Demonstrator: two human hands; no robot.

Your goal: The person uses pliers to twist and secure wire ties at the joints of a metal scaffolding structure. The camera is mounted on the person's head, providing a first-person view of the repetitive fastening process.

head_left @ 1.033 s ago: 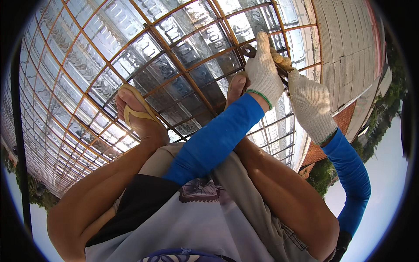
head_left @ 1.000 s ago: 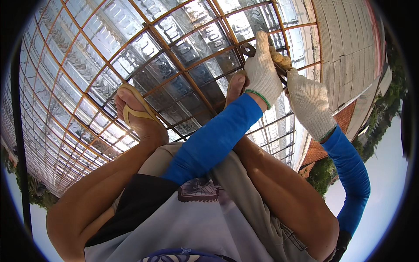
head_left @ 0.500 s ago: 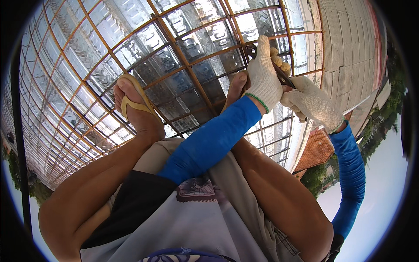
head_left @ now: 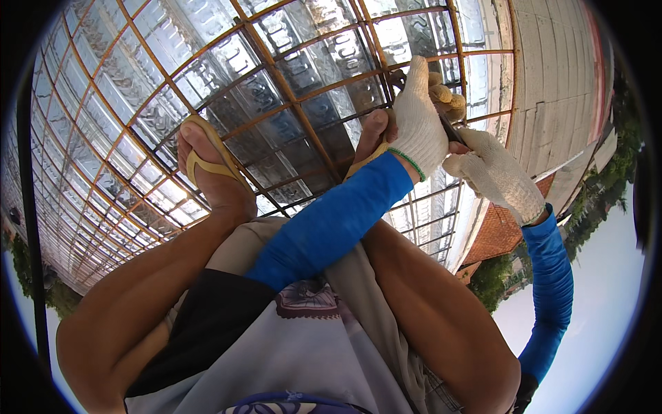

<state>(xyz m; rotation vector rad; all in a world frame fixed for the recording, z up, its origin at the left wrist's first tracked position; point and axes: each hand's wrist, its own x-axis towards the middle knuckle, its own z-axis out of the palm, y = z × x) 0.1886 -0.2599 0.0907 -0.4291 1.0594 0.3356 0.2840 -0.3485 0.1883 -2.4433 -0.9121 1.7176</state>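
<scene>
My left hand (head_left: 419, 121), in a white knitted glove with a green cuff edge, is closed around dark metal pincers (head_left: 452, 132), its thumb stretched along the tool. The yellowed fingertips curl over the far side. The tool's head rests close to a crossing of rusty steel bars (head_left: 386, 72), partly hidden by the glove. Lower right, my right hand (head_left: 500, 169), also gloved, has its fingers bent round the handle end of the pincers; the palm side is hidden. Whether any tie wire is held cannot be made out.
A grid of rusty rebar (head_left: 293, 102) lies over shiny ribbed metal sheets (head_left: 207, 27). My sandalled feet (head_left: 207, 159) stand on it. To the right are a grey boarded surface (head_left: 555, 90), a red tiled roof (head_left: 498, 231) and trees. A dark pole (head_left: 26, 207) rises at left.
The right hand and forearm have shifted slightly down and left, with a small turn of the wrist. The left hand stays nearly in place on the pincers.
</scene>
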